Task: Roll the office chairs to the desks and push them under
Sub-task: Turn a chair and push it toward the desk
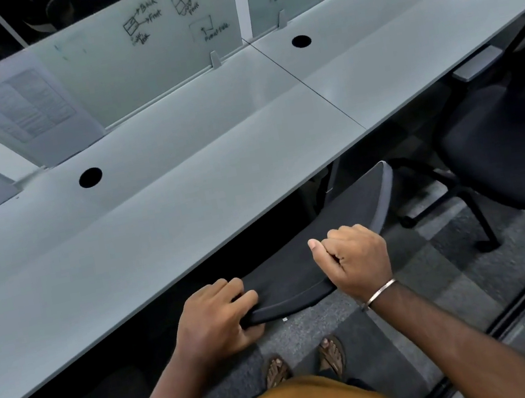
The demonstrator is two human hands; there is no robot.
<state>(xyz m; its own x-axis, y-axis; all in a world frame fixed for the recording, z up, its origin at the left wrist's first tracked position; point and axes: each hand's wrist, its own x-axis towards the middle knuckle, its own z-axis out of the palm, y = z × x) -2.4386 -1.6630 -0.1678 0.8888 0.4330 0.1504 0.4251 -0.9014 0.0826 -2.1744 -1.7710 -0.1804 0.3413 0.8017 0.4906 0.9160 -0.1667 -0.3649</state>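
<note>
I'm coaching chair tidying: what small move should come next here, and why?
Probably let go and step right to the second chair. Both the left hand and right hand grip the chair backrest, which already meets the desk edge.

An office: a long grey worktop [161,222] with cable holes [90,177], marker-scribbled glass dividers [138,46], a black swivel chair [510,150], carpet tiles [472,254].

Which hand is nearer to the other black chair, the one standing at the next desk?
The right hand. It holds the right part of the chair backrest, on the side toward the second chair. The left hand holds the backrest's left end, farther away.
</note>
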